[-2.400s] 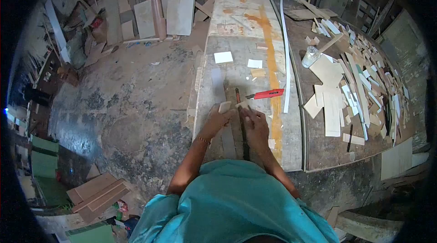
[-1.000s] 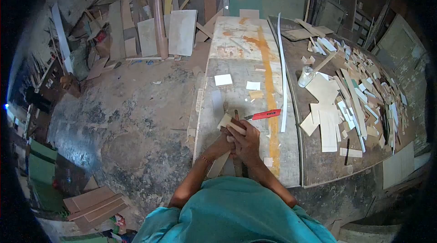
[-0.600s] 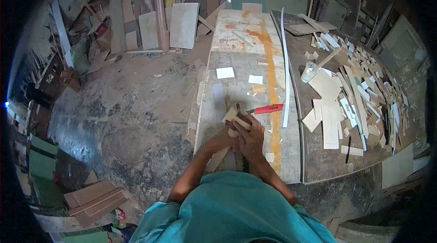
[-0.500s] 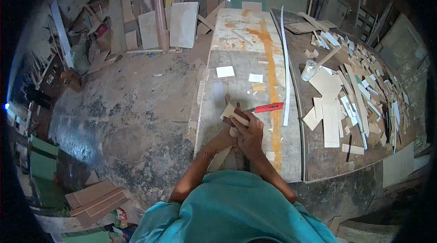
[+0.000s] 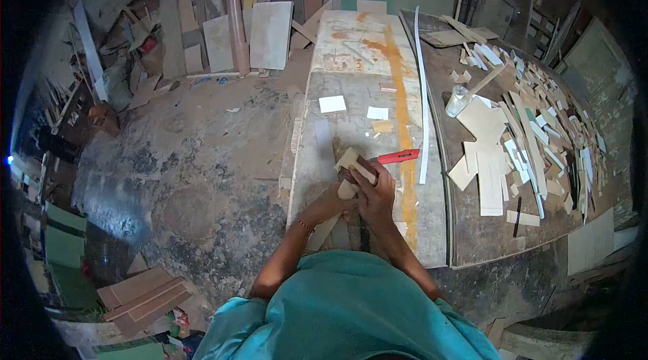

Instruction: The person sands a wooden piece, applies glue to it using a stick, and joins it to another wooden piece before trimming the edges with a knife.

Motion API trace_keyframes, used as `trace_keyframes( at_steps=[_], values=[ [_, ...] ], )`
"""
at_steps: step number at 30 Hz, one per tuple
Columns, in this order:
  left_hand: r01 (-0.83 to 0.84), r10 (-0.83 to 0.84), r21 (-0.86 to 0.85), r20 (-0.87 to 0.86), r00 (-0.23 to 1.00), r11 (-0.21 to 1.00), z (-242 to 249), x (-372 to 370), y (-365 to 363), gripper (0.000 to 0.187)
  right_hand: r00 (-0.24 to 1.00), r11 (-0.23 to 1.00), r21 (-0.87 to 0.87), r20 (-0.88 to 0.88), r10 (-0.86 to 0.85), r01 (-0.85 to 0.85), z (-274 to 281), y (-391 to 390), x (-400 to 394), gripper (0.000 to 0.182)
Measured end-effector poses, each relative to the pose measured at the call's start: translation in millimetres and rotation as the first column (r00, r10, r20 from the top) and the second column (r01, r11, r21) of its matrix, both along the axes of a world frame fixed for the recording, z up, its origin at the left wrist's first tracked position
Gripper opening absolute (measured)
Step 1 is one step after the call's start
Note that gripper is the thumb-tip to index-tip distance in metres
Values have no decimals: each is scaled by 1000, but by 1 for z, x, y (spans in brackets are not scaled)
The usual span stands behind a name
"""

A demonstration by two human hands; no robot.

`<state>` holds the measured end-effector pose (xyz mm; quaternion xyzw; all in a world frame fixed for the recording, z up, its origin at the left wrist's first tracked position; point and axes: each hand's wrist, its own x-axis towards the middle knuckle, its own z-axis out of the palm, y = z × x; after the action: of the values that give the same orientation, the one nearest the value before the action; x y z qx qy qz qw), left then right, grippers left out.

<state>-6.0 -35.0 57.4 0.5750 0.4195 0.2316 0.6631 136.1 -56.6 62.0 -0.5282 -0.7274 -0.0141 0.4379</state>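
My right hand (image 5: 379, 195) is closed around a small wooden block (image 5: 355, 161), pale on top with a dark brown side. Close below it, my left hand (image 5: 327, 205) has its fingers wrapped at a light, round-ended wooden piece (image 5: 347, 189) that meets the block. Much of both pieces is hidden by the fingers. Just beyond my right hand, a red utility knife (image 5: 398, 156) lies on the workbench (image 5: 317, 93). White rectangular pieces (image 5: 332, 104) and a small yellowish piece (image 5: 383, 126) rest farther up the bench.
A long white strip (image 5: 423, 97) runs along the bench's right edge. The adjoining table (image 5: 472, 245) carries many wood offcuts (image 5: 550, 130) and a clear jar (image 5: 457, 101) with a stick in it. Boards (image 5: 271, 36) lean at the back; brown panels (image 5: 145, 299) lie on the floor at left.
Both hands have shifted slightly to the right with the wooden pieces. The block has turned a little, showing more of its pale top. The knife stays in place.
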Motion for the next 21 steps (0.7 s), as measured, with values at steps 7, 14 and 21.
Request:
trace_keyframes(
  at_steps=[7,14,21],
  values=[
    [-38,42,-54,77,996,998,5,-8,3,31,991,995,11,-93,100,-99,-11,-6,5,38],
    [-30,30,-21,15,999,999,-9,-5,2,38,993,993,38,-20,113,-112,-1,-4,1,35],
    [-1,1,-15,-16,1000,1000,5,-1,-2,50,996,996,51,-57,74,-71,-10,-6,2,33]
  ],
)
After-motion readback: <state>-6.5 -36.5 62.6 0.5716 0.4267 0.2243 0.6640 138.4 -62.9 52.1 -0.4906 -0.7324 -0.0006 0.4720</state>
